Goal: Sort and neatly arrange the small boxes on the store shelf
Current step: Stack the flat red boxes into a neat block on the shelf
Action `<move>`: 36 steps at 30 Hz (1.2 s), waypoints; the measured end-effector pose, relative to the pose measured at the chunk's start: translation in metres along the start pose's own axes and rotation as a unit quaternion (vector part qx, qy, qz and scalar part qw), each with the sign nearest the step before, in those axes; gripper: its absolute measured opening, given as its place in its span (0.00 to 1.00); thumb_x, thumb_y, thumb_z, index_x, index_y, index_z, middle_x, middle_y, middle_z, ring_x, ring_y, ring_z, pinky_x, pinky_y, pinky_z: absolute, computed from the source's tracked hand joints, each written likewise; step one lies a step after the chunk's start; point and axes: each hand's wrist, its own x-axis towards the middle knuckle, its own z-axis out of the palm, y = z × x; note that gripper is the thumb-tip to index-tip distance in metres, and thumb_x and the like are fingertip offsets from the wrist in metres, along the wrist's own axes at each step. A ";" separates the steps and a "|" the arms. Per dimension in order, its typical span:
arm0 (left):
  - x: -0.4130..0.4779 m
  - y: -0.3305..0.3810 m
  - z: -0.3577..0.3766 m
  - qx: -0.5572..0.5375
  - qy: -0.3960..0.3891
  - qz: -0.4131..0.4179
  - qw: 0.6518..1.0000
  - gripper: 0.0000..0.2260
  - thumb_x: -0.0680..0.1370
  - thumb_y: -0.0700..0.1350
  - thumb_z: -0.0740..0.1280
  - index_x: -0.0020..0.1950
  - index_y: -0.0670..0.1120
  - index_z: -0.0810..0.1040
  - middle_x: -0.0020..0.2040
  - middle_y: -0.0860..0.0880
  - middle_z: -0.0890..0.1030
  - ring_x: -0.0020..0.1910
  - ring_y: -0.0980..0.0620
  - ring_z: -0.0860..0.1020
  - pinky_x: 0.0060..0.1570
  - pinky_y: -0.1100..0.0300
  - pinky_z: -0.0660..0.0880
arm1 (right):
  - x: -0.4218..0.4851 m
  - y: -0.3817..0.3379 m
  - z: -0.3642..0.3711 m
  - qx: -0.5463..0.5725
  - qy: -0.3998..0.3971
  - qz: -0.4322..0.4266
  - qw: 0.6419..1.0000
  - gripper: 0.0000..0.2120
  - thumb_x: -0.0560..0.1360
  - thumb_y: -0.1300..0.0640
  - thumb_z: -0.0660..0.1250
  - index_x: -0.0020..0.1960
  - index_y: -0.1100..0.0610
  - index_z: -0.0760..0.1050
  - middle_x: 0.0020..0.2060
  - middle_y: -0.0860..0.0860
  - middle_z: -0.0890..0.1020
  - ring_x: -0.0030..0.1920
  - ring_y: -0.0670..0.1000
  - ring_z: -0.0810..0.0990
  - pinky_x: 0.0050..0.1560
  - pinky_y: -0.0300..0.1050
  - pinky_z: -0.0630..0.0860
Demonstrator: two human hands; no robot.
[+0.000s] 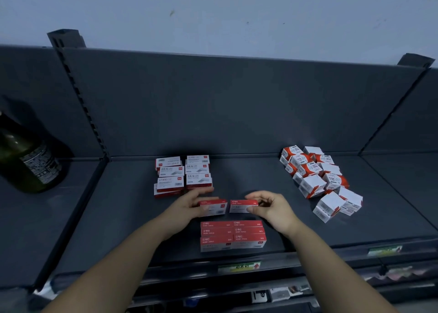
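I have one flat red box in each hand, side by side just behind the front block (233, 235) and just short of the rear stack (183, 175). The left hand (187, 206) grips the left box (213, 207), fingers curled over its far edge. The right hand (272, 208) pinches the right box (241, 206) at its right end between thumb and fingers. I cannot tell whether either box already rests on the shelf (260, 177).

As I read it, the step is to add these two as the next row of the front block. To do it well, I would set them down with the same face up as their neighbours and the long edges parallel to the shelf lip. Then I would slide them toward me until they touch the row in front, and close the small gap between the pair. The left knuckles sit near the rear stack, so I would keep that hand low and pull it straight back. The pile (320, 180) of cube boxes lies well apart to the right, not yet tidied.
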 end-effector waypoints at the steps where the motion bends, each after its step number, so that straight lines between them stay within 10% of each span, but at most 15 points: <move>1: -0.001 0.001 0.000 0.010 -0.012 -0.010 1.000 0.18 0.81 0.37 0.63 0.66 0.55 0.72 0.60 0.54 0.81 0.58 0.58 0.80 0.53 0.66 0.76 | 0.000 -0.001 -0.001 0.012 -0.009 0.008 1.000 0.11 0.72 0.65 0.75 0.50 0.51 0.84 0.46 0.53 0.87 0.50 0.52 0.84 0.56 0.45 0.79; 14: -0.002 -0.007 0.009 0.043 -0.035 -0.008 0.998 0.16 0.82 0.38 0.60 0.68 0.51 0.70 0.64 0.55 0.79 0.62 0.55 0.78 0.60 0.57 0.76 | -0.013 -0.007 -0.009 0.028 -0.093 0.024 0.995 0.08 0.79 0.60 0.67 0.54 0.60 0.84 0.48 0.54 0.87 0.51 0.54 0.85 0.54 0.40 0.78; 21: -0.009 -0.004 -0.013 0.155 -0.012 0.023 0.988 0.32 0.72 0.20 0.53 0.56 0.52 0.81 0.56 0.63 0.81 0.61 0.67 0.75 0.61 0.73 0.70 | -0.016 -0.004 -0.008 0.022 -0.081 0.011 0.996 0.08 0.80 0.60 0.66 0.53 0.58 0.85 0.48 0.52 0.87 0.52 0.52 0.85 0.56 0.39 0.77; 27: -0.010 -0.023 -0.028 0.419 -0.021 0.107 0.902 0.29 0.78 0.35 0.64 0.58 0.73 0.74 0.64 0.66 0.72 0.68 0.66 0.66 0.70 0.66 0.57 | -0.014 -0.002 -0.009 0.028 -0.076 0.007 0.997 0.09 0.80 0.58 0.66 0.52 0.56 0.85 0.49 0.52 0.87 0.54 0.51 0.85 0.61 0.44 0.76; 30: -0.006 -0.023 -0.029 0.468 0.021 0.145 0.872 0.23 0.78 0.42 0.68 0.60 0.71 0.73 0.60 0.75 0.71 0.67 0.67 0.68 0.71 0.58 0.58 | -0.014 0.000 -0.009 0.029 -0.076 0.006 0.997 0.09 0.80 0.58 0.66 0.53 0.57 0.85 0.49 0.52 0.87 0.54 0.52 0.85 0.62 0.46 0.76; 36: 0.000 -0.022 -0.022 0.442 0.066 0.119 0.887 0.18 0.75 0.50 0.72 0.64 0.58 0.76 0.72 0.61 0.67 0.71 0.60 0.64 0.72 0.55 0.59 | -0.014 -0.001 -0.010 0.030 -0.077 0.005 0.997 0.08 0.79 0.60 0.68 0.54 0.58 0.85 0.49 0.53 0.87 0.53 0.52 0.85 0.61 0.45 0.77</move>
